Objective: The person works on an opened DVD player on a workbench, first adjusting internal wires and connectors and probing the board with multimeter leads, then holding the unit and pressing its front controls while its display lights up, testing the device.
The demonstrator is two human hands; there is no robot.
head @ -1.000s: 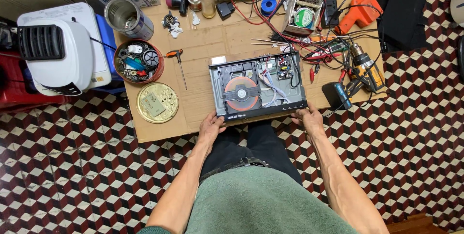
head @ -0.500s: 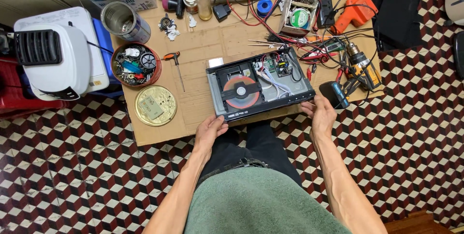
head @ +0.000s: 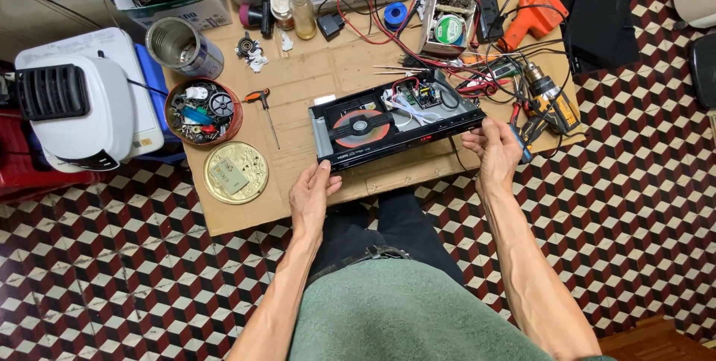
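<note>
An opened black disc player point(head: 395, 126) with an orange-red disc point(head: 361, 128) and a bare circuit board inside lies tilted on a low cardboard-covered table point(head: 298, 85). My left hand point(head: 312, 193) grips its near left corner from below. My right hand point(head: 492, 145) grips its right end, fingers curled on the front edge. Red wires trail from the player's back towards the tools behind it.
A round tin of small parts point(head: 203, 110), a gold lid point(head: 235, 172), a screwdriver point(head: 262, 106), a metal can point(head: 181, 48), bottles, a drill point(head: 550, 96), an orange tool point(head: 531, 14) and a box of parts crowd the table. A white appliance point(head: 82, 111) stands left on the patterned tile floor.
The player has turned counter-clockwise and slid right, its right end raised farther from me. My right hand moved to its right end; my left hand stayed at the near left corner.
</note>
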